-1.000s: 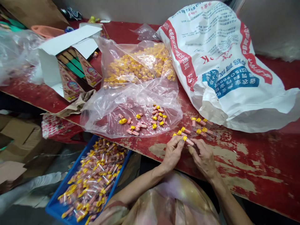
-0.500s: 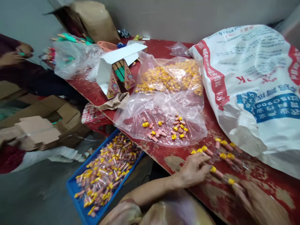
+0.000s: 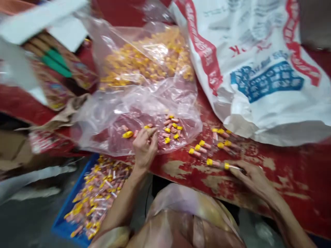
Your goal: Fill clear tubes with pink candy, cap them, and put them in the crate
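Note:
My left hand [image 3: 145, 146] is over the front of a clear plastic bag [image 3: 116, 108], thumb and fingers pinched together among small pink pieces with yellow caps [image 3: 173, 128]. What the pinch holds, if anything, is hidden. On the red table my right hand [image 3: 252, 177] has its fingers closed round a slim clear tube [image 3: 234, 167] with a yellow cap. Just left of it, end to end, lies another yellow-capped pink tube [image 3: 214, 163]. Several similar tubes [image 3: 203, 144] lie loose behind it, between the bag and the right hand.
A blue tray [image 3: 68, 206] of yellow-capped tubes stands below the table edge at left. Yellow-capped pieces [image 3: 150, 57] fill the bag's back part. A white printed sack [image 3: 258, 113] covers the back right. An open white box [image 3: 15, 65] sits at left.
My view has swung left and down over the table. The left hand has moved from the loose tubes to the pieces on the bag. The right hand stays by the tubes.

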Action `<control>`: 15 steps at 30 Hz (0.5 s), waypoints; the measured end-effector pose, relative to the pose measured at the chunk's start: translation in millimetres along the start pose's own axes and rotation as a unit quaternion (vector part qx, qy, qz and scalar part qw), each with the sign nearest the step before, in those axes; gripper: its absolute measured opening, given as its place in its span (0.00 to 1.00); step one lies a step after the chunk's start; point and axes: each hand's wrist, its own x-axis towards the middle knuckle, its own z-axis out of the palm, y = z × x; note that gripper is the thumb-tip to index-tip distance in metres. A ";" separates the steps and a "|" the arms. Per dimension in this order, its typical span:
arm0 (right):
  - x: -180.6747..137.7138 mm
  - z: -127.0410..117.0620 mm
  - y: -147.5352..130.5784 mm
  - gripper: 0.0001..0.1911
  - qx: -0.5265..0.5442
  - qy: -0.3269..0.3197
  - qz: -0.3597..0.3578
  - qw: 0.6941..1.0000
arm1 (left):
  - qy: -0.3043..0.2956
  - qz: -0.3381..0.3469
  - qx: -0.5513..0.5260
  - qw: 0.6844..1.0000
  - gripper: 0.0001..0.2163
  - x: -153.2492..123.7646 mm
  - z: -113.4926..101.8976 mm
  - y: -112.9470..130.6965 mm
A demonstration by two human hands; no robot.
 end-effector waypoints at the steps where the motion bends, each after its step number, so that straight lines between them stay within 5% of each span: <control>1: 0.2 0.6 1.2 0.23 0.040 -0.008 0.009 0.999 | -0.042 0.045 -0.033 0.998 0.08 -9.9 7.7 14.2; 4: -2.0 0.4 8.6 0.24 0.136 -0.015 0.038 0.990 | -0.194 0.203 -0.108 0.954 0.08 -45.3 36.7 56.4; 7: -6.9 -5.0 10.9 0.24 0.161 -0.013 0.045 0.986 | -0.278 0.328 -0.088 0.899 0.09 -71.3 69.0 83.1; 10: -11.6 -8.4 5.0 0.23 -0.009 0.034 0.010 0.999 | -0.309 0.361 -0.044 0.879 0.12 -79.6 87.9 93.3; 13: -14.4 1.0 0.2 0.21 -0.281 0.129 -0.002 0.951 | -0.311 0.367 -0.012 0.877 0.11 -81.4 88.3 98.1; 15: -12.6 12.1 5.5 0.20 -0.325 0.166 -0.018 0.931 | -0.294 0.382 -0.005 0.876 0.09 -82.0 84.0 99.8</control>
